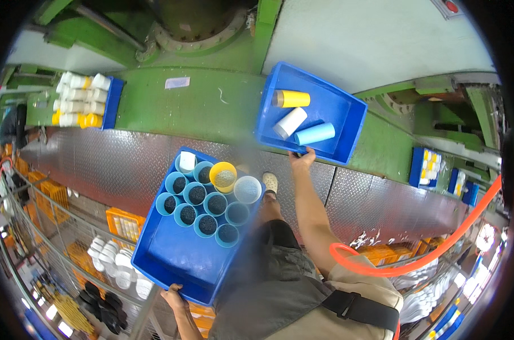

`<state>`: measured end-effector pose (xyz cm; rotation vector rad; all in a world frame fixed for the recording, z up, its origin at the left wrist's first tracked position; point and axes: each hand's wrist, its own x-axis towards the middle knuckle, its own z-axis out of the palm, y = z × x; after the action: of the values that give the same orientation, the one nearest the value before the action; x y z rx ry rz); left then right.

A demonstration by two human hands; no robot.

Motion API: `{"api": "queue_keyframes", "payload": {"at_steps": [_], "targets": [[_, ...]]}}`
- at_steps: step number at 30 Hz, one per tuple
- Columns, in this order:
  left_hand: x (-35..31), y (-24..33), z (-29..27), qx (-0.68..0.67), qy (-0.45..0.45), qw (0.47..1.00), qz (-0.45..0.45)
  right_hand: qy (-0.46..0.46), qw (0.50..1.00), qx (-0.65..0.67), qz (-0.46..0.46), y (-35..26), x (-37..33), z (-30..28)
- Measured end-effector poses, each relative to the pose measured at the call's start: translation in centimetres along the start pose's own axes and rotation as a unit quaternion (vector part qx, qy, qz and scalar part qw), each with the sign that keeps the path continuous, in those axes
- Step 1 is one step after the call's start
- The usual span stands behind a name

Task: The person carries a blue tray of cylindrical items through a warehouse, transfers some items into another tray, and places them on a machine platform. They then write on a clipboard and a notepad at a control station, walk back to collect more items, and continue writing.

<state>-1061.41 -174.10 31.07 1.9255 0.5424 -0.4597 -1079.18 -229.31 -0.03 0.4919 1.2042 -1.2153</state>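
My left hand (176, 296) grips the near corner edge of a blue plastic tray (177, 258), its underside fingers partly hidden. Light blue cups (196, 194) filled with dark granules stand upright in rows at the tray's far end. Among them are a yellow cup (223, 177) holding pale granules and a white cup (248, 189). With my arm stretched forward, my right hand (303, 159) is closed on the near rim of a second blue tray (339, 107). In it lie a yellow cup (294, 98), a white cup (291, 123) and a light blue cup (315, 134), all on their sides.
The second tray rests on a green machine ledge (183, 107). More blue trays with white and yellow cups stand far left (112, 103) and far right (417, 166). An orange hose (427, 263) curves past my right side. Railings (58, 243) and orange crates (121, 224) lie below the steel plate walkway (109, 164).
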Motion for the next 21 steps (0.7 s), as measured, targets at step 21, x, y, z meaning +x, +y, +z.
{"api": "queue_keyframes", "payload": {"at_steps": [21], "targets": [[17.4, 9.1, 25.7, 0.101, -0.212, 0.965, 0.115, 0.079, 0.896, -0.372, -0.229, -23.5, 2.2, -8.5]]}}
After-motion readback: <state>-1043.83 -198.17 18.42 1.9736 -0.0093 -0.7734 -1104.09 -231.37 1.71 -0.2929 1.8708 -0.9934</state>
